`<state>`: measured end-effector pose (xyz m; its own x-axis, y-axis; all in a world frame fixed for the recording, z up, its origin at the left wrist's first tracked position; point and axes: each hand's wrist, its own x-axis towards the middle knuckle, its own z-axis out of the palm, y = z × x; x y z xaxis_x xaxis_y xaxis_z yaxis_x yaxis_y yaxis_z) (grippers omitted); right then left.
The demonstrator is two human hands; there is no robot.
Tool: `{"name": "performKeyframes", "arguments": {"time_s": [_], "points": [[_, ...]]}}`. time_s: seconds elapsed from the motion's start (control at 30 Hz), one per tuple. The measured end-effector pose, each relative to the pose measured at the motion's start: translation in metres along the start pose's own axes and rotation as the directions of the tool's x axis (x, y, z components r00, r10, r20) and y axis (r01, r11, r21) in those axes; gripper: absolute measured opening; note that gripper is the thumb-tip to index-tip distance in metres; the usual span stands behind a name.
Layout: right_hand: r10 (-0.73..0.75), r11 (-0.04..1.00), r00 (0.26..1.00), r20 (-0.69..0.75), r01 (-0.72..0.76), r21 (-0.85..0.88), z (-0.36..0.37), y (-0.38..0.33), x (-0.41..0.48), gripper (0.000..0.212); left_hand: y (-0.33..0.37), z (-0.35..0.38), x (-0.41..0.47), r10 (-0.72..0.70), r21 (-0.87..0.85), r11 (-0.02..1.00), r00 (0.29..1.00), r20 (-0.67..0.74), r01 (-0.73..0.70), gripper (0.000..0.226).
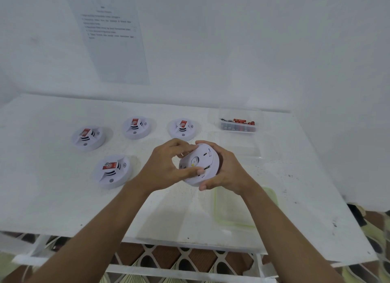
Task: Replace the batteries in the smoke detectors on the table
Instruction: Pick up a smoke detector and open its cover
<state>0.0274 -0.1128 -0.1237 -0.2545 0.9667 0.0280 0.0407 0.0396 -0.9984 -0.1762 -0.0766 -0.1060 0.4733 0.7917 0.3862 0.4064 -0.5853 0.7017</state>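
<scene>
Printed sheet on wall; green-rimmed lid flat on table.

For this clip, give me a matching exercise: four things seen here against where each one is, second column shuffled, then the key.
Things
1. held smoke detector
2. battery box
3. printed sheet
4. green-rimmed lid

Places
A. on the wall above the table
B. flat on the table under the right forearm
C. between the left hand and right hand
D. far right of the table, near the wall

Pairs: 1-C, 2-D, 3-A, 4-B
</scene>
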Motion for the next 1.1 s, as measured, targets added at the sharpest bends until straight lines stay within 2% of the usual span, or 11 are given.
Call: {"name": "performKeyframes", "arguments": {"time_s": [0.23, 0.47, 0.6, 0.77, 0.83, 1.1], "points": [[-0.008, 1.000, 1.000, -0.008, 0.008, 0.004, 0.003, 0.001, 0.000, 0.098, -0.006, 0.013, -0.007, 0.144, 0.123, 0.985, 0.975, -0.170, -0.124, 0.055], [-0.014, 1.000, 1.000, 0.004, 0.014, -0.008, 0.006, -0.004, -0.001, 0.097, 0.001, 0.011, -0.005, 0.141, 0.133, 0.985, 0.964, -0.225, -0.113, 0.054], [-0.009, 1.000, 1.000, 0.012, 0.009, -0.022, 0.006, -0.004, -0.002, 0.094, 0.003, 0.008, -0.004, 0.083, 0.128, 0.990, 0.983, -0.166, -0.062, 0.058], [-0.005, 0.998, 1.000, -0.015, 0.006, 0.055, 0.000, -0.002, -0.004, 0.090, -0.003, -0.009, -0.005, 0.040, 0.066, 0.997, 0.996, 0.080, -0.045, 0.066], [-0.001, 0.998, 1.000, -0.009, 0.002, 0.063, 0.000, -0.002, -0.005, 0.090, -0.002, -0.013, -0.005, 0.012, 0.075, 0.997, 0.991, 0.132, -0.022, 0.070], [0.005, 1.000, 1.000, 0.020, -0.005, 0.005, 0.005, 0.000, 0.000, 0.090, 0.003, -0.007, -0.009, 0.024, 0.165, 0.986, 0.998, 0.062, -0.034, 0.070]]}}
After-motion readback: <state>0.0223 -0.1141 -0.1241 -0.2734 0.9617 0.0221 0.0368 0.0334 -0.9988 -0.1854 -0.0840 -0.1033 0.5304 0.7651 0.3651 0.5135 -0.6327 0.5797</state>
